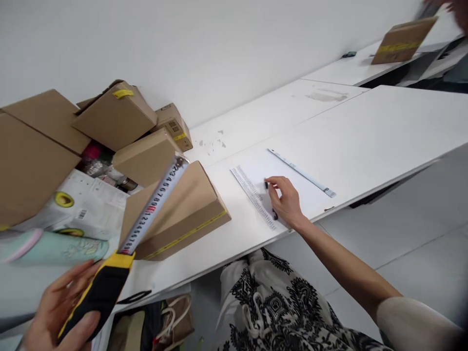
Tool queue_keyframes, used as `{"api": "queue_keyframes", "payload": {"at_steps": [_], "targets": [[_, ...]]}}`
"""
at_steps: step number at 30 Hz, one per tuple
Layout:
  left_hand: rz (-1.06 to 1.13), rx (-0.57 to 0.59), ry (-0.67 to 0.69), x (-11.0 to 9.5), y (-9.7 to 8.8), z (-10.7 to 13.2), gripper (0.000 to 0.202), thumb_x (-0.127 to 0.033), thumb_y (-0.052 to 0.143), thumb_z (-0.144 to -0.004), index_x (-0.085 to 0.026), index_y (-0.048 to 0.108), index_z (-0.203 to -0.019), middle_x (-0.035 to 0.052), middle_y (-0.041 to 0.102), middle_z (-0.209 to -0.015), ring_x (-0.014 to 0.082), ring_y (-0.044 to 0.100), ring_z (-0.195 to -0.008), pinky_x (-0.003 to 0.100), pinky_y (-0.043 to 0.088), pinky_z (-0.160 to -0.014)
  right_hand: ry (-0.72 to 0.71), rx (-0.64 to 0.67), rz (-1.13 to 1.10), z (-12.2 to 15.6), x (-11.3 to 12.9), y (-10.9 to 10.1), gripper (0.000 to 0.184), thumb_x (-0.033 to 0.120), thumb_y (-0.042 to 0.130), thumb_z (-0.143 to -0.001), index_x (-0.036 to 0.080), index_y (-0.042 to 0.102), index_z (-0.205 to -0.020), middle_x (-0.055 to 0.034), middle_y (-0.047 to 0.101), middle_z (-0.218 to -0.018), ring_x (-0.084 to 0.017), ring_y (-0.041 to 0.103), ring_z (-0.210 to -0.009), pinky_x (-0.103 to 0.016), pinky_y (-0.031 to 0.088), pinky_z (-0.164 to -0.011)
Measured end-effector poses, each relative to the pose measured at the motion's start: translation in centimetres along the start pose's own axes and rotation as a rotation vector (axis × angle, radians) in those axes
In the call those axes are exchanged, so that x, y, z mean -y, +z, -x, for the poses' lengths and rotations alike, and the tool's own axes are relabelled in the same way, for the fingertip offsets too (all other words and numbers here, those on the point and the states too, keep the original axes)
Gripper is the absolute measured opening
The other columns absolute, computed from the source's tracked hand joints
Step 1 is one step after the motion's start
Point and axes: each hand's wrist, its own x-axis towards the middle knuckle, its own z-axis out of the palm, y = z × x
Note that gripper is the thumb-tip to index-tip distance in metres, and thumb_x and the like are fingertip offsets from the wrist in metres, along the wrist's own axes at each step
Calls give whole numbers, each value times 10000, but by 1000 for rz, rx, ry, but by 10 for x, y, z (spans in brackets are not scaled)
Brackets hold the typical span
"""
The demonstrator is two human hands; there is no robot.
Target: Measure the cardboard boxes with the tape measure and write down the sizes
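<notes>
My left hand (54, 309) grips a yellow and black tape measure (100, 292) at the lower left. Its blade (155, 202) is pulled out and runs up across a cardboard box (183, 214) lying on the white table (365, 141). My right hand (287, 200) rests on a white sheet of paper (288, 183) with printed columns, fingers curled round a dark pen (273, 213). A long ruler (302, 172) lies on the paper's far edge.
Several cardboard boxes (117, 114) are piled at the left, with white printed packages (84, 204) and a pale green bottle (54, 248) below them. Another box (402, 41) stands on a far table at top right, near another person's hand (458, 9).
</notes>
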Motion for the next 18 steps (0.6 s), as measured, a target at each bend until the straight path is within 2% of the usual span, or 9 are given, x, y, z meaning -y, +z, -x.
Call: {"api": "queue_keyframes", "payload": {"at_steps": [2,3,4,8,10,12,13,16,18], "targets": [[163,-124,-28,-1,-7,-4,684,-625,590,-683,-678,485,-1357,-250,554,-1519,361,433,-1498,434,510,-1120,-27,2,-40,5,11,2,210,177,485,-987,237,665,-1078,-97,733,-1029,-249,681,-942,-422,577,-778],[206,-139,-44,0,-13,-10,606,-615,651,-651,-651,582,-1252,-224,624,-1456,371,485,-1461,428,529,-1094,-38,10,-56,6,16,3,204,175,495,-986,240,665,-1079,-95,734,-1030,-250,684,-946,-422,579,-772],[210,-104,-68,1,-20,-16,584,-614,698,-617,-630,619,-1196,-201,670,-1406,378,518,-1435,428,534,-1087,-48,20,-70,7,21,4,200,174,504,-985,243,665,-1081,-93,736,-1028,-251,687,-944,-421,581,-764],[205,47,-135,0,-53,-46,646,-649,778,-548,-503,670,-1168,-76,765,-1262,437,674,-1215,516,528,-1086,-78,65,-153,-1,48,10,202,160,526,-984,249,658,-1107,-84,737,-1028,-233,686,-907,-392,585,-713],[167,131,-123,-12,-68,-61,636,-676,758,-605,-418,680,-1181,-16,768,-1242,435,703,-1127,550,545,-1039,-102,82,-215,-5,65,14,211,151,534,-984,249,653,-1128,-83,732,-1038,-225,688,-922,-375,593,-715],[75,236,-59,-32,-76,-78,595,-691,726,-661,-330,712,-1134,30,770,-1198,414,702,-1093,521,567,-978,-137,92,-275,-8,82,20,223,152,538,-988,252,647,-1155,-86,728,-1060,-227,688,-970,-370,600,-733],[34,275,-10,-44,-77,-87,577,-685,698,-705,-296,723,-1130,45,766,-1188,394,694,-1100,489,565,-965,-155,94,-298,-8,90,23,231,159,539,-990,255,643,-1173,-90,726,-1077,-231,685,-994,-372,601,-739],[-4,324,74,-77,-71,-116,549,-662,707,-686,-227,752,-1019,59,780,-999,316,706,-911,379,578,-787,-189,108,-319,-8,109,33,258,193,541,-999,273,622,-1231,-101,716,-1162,-252,668,-1091,-419,604,-822],[-21,353,84,-95,-60,-133,536,-626,731,-683,-217,758,-1028,60,785,-1041,279,705,-909,331,565,-775,-197,108,-294,-7,117,39,268,216,544,-1002,277,611,-1254,-113,703,-1218,-270,647,-1165,-477,582,-933]]}}
